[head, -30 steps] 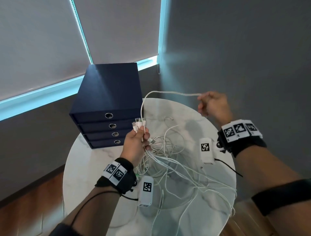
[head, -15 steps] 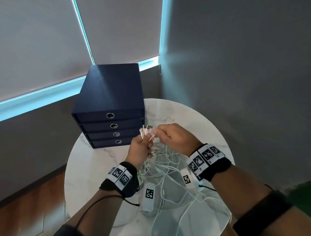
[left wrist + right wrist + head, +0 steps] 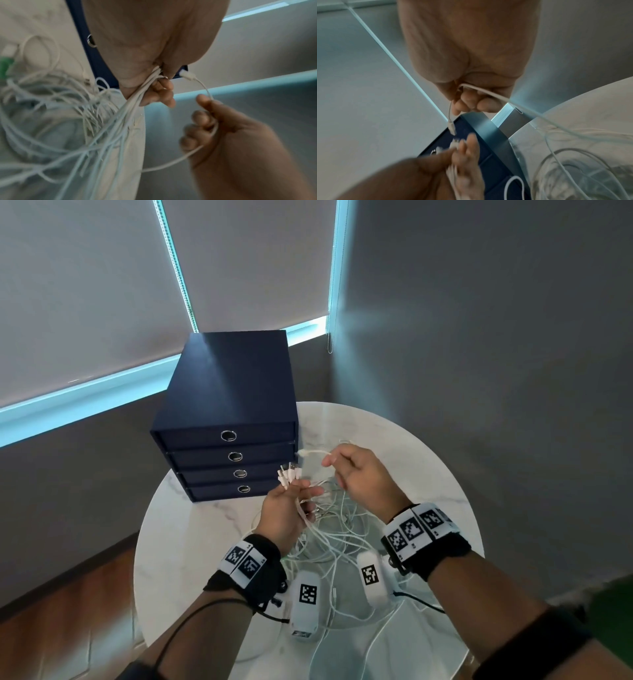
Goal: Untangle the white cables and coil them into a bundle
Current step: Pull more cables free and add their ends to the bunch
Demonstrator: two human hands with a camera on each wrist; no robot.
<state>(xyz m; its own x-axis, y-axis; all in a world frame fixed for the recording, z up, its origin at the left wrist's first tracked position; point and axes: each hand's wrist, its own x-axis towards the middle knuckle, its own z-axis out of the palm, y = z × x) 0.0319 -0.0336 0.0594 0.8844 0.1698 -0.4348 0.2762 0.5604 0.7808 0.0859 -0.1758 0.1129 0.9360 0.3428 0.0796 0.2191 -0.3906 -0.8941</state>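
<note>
A tangle of white cables (image 3: 337, 529) lies on the round marble table (image 3: 185, 546). My left hand (image 3: 291, 501) holds a bunch of their plug ends (image 3: 289, 474), which stick up above the fingers; the strands (image 3: 130, 108) run down from its palm. My right hand (image 3: 356, 474) pinches one single cable (image 3: 313, 453) just behind its plug (image 3: 451, 126), which points left toward the bunch in the left hand, a short gap away. That cable (image 3: 208, 94) passes through the right hand's curled fingers (image 3: 200, 117) and trails down to the pile.
A dark blue box of several drawers (image 3: 227, 419) stands at the table's back left, just behind the hands. Grey walls (image 3: 496, 354) and window blinds (image 3: 85, 285) close in the far side. Wooden floor (image 3: 68, 611) shows at the lower left.
A second ago my right hand held a cable stretched far to the right. It came in beside the left hand and now holds one plug end just right of the gathered plugs.
</note>
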